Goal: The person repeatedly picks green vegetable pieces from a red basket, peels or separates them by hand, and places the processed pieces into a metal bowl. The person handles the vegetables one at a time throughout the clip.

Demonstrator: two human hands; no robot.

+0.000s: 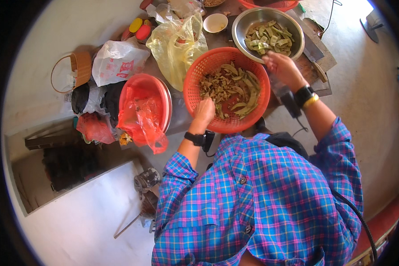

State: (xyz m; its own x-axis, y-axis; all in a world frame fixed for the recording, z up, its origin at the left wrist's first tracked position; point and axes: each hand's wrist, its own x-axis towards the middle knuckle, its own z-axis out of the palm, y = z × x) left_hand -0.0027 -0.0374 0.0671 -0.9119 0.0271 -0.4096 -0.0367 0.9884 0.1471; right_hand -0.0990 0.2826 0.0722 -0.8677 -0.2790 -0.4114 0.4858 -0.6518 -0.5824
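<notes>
An orange plastic colander (226, 128) stands before me, holding flat green bean pods (251, 99) on its right side and a heap of small trimmed pieces (216, 87) on its left. My left hand (204, 110) is over the colander's lower left rim with its fingers curled; whether it holds a bit of pod is unclear. A steel basin (302, 36) with broken flat bean pieces (269, 37) stands behind and to the right. At its near rim is my right hand (283, 68), fingers bent together; I cannot tell whether something small is between them.
Left of the colander are nested basins (169, 109) with a red plastic bag (146, 116). Yellow (183, 43) and white plastic bags (119, 63) lie farther back, near a white bowl (215, 23). A wooden board and a knife (314, 53) lie right of the steel basin.
</notes>
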